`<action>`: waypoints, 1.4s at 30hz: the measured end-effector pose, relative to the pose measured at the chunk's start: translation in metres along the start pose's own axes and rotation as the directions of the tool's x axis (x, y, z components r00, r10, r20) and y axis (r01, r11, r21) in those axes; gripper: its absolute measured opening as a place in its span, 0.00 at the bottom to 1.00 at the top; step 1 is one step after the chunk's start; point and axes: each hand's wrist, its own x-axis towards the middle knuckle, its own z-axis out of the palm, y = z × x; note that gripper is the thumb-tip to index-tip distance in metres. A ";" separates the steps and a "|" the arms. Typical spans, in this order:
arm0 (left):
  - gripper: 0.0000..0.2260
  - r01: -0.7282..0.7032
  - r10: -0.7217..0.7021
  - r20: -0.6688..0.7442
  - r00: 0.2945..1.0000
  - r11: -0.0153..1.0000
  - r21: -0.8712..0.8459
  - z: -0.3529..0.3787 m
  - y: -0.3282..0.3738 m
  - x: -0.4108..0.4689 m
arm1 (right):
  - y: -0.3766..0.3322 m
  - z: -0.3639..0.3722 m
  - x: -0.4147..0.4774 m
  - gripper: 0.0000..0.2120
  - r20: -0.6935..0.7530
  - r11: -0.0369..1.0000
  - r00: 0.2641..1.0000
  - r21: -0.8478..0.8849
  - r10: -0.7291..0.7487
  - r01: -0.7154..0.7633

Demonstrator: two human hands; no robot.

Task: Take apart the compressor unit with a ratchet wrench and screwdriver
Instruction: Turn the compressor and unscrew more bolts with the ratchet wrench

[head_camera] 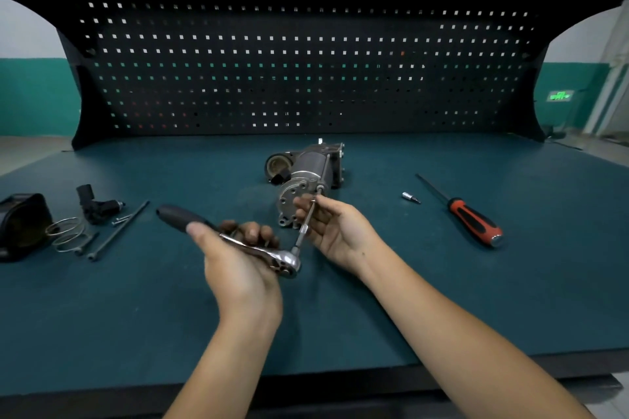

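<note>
left hand grips ratchet | right hand pinches its extension — tip at compressor | screwdriver right

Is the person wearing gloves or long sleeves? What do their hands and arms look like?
No gloves and no long sleeves. The left hand and right hand are bare, with no rings that I can see. The left forearm and right forearm are bare too, right down to the picture's bottom edge. Neither wrist has a watch or bracelet.
</note>
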 end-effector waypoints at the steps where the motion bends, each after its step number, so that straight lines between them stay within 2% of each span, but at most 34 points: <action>1: 0.19 -0.029 0.026 0.051 0.998 0.998 0.063 0.001 0.000 0.000 | 0.000 0.000 0.000 0.11 0.002 1.000 1.000 -0.009 -0.004 0.004; 3: 0.17 -0.196 0.141 0.209 0.968 0.942 0.271 0.004 -0.001 0.000 | 0.001 -0.001 0.002 0.12 0.005 1.000 1.000 -0.026 -0.011 0.011; 4: 0.16 -0.306 0.181 0.329 0.927 0.874 0.379 0.005 0.000 0.001 | 0.001 -0.001 0.001 0.12 0.012 1.000 1.000 -0.024 -0.015 0.015; 5: 0.14 -0.400 0.172 0.467 0.867 0.799 0.449 0.006 0.002 0.001 | 0.002 0.000 0.002 0.12 0.004 0.999 1.000 -0.029 -0.020 0.020; 6: 0.13 -0.499 0.110 0.620 0.777 0.709 0.499 0.006 0.004 0.002 | 0.002 0.001 0.003 0.11 -0.003 0.999 1.000 -0.028 -0.019 0.019; 7: 0.14 -0.620 -0.004 0.753 0.658 0.564 0.545 0.005 0.006 0.003 | 0.002 0.001 0.005 0.10 -0.009 0.999 1.000 -0.032 -0.015 0.014; 8: 0.18 -0.772 -0.161 0.838 0.521 0.330 0.543 0.002 0.006 0.003 | 0.002 0.003 0.004 0.09 -0.003 1.000 1.000 -0.023 -0.008 0.008; 9: 0.22 -0.898 -0.295 0.870 0.394 0.078 0.433 -0.001 0.004 0.005 | 0.002 0.003 0.003 0.08 0.000 1.000 1.000 -0.025 -0.009 0.009; 10: 0.23 -0.955 -0.377 0.879 0.293 -0.074 0.287 -0.002 0.001 0.006 | 0.003 0.002 0.002 0.08 0.004 0.999 1.000 -0.036 -0.016 0.016; 11: 0.22 -0.971 -0.418 0.877 0.237 -0.117 0.207 -0.001 -0.002 0.007 | 0.004 0.001 0.002 0.08 0.000 0.998 1.000 -0.056 -0.026 0.026; 12: 0.20 -0.975 -0.409 0.884 0.224 -0.093 0.204 0.000 -0.004 0.007 | 0.003 0.001 0.000 0.08 -0.006 0.998 0.999 -0.060 -0.032 0.032; 13: 0.17 -0.966 -0.358 0.900 0.246 -0.021 0.256 -0.001 -0.005 0.006 | 0.003 0.001 0.000 0.09 -0.008 0.998 1.000 -0.051 -0.028 0.028; 14: 0.14 -0.931 -0.260 0.913 0.316 0.101 0.351 -0.002 -0.005 0.004 | 0.003 0.001 -0.001 0.09 -0.006 0.999 1.000 -0.034 -0.018 0.017; 15: 0.10 -0.857 -0.135 0.893 0.430 0.250 0.451 -0.004 -0.006 0.002 | 0.002 0.001 0.000 0.09 -0.006 1.000 1.000 -0.023 -0.006 0.006; 17: 0.09 -0.612 0.084 0.707 0.702 0.579 0.539 -0.006 -0.006 -0.005 | 0.002 0.000 0.001 0.09 -0.024 0.999 1.000 -0.040 -0.003 0.002; 19: 0.13 -0.334 0.141 0.419 0.897 0.836 0.435 -0.010 -0.003 -0.009 | 0.003 -0.002 0.001 0.09 -0.009 0.998 1.000 -0.059 -0.002 0.001; 20: 0.14 -0.193 0.098 0.277 0.956 0.921 0.339 -0.013 -0.003 -0.008 | 0.004 -0.002 0.001 0.10 0.008 0.999 1.000 -0.053 0.008 -0.007; 22: 0.15 0.032 -0.043 0.092 0.995 0.993 0.115 -0.016 0.000 -0.006 | 0.004 0.000 0.001 0.12 0.031 0.999 0.999 -0.014 0.036 -0.036; 23: 0.15 0.069 -0.073 0.059 0.996 0.995 0.066 -0.016 0.000 -0.005 | 0.003 0.001 0.001 0.13 0.040 0.999 0.998 0.015 0.047 -0.048; 25: 0.13 0.013 -0.029 0.098 0.995 0.988 0.156 -0.013 -0.002 -0.006 | 0.002 0.000 0.000 0.14 0.051 0.997 0.997 0.055 0.050 -0.053; 27: 0.10 -0.183 0.095 0.244 0.965 0.912 0.368 -0.008 -0.007 -0.008 | 0.002 -0.001 -0.001 0.14 0.056 0.998 0.998 0.054 0.040 -0.043; 28: 0.09 -0.328 0.148 0.378 0.914 0.818 0.473 -0.007 -0.007 -0.008 | 0.002 0.000 -0.001 0.14 0.051 0.998 0.998 0.048 0.036 -0.039; 29: 0.07 -0.479 0.156 0.535 0.830 0.690 0.543 -0.005 -0.005 -0.008 | 0.002 0.000 -0.001 0.14 0.046 0.999 0.998 0.040 0.034 -0.036; 30: 0.06 -0.620 0.085 0.688 0.721 0.523 0.585 -0.005 -0.002 -0.005 | 0.002 0.001 0.000 0.13 0.040 0.999 0.999 0.029 0.037 -0.039; 31: 0.07 -0.752 -0.072 0.804 0.590 0.313 0.580 -0.005 0.001 -0.002 | 0.002 0.002 0.000 0.13 0.032 0.999 0.999 0.020 0.040 -0.041; 32: 0.09 -0.869 -0.284 0.849 0.446 0.088 0.486 -0.005 0.004 0.001 | 0.002 0.003 0.000 0.13 0.021 0.999 0.999 0.012 0.036 -0.037; 33: 0.09 -0.944 -0.449 0.834 0.320 -0.072 0.323 -0.005 0.006 0.003 | 0.001 0.003 0.000 0.13 0.013 1.000 1.000 0.001 0.027 -0.027; 34: 0.09 -0.973 -0.541 0.808 0.232 -0.138 0.186 -0.003 0.006 0.004 | 0.001 0.003 0.000 0.13 0.003 1.000 1.000 -0.015 0.017 -0.017; 35: 0.09 -0.981 -0.559 0.807 0.191 -0.142 0.135 0.000 0.006 0.003 | 0.002 0.002 0.000 0.13 -0.005 1.000 1.000 -0.030 0.005 -0.005; 36: 0.10 -0.979 -0.511 0.835 0.202 -0.091 0.181 0.000 0.004 0.003 | 0.002 0.001 0.000 0.12 -0.008 0.999 1.000 -0.034 0.005 -0.005; 37: 0.10 -0.950 -0.410 0.869 0.277 0.020 0.312 -0.001 0.003 0.001 | 0.003 0.000 0.000 0.12 -0.004 1.000 1.000 -0.020 0.013 -0.014; 39: 0.11 -0.741 -0.167 0.822 0.544 0.365 0.564 -0.004 0.000 -0.004 | 0.005 -0.002 0.001 0.11 0.000 0.999 1.000 -0.016 0.028 -0.028; 40: 0.10 -0.584 -0.068 0.732 0.678 0.555 0.592 -0.005 0.000 -0.009 | 0.005 -0.004 0.002 0.10 -0.015 0.999 1.000 -0.037 0.023 -0.024; 42: 0.05 -0.276 0.051 0.449 0.892 0.847 0.453 -0.009 0.001 -0.014 | 0.006 -0.006 0.004 0.10 -0.026 0.997 1.000 -0.073 0.012 -0.013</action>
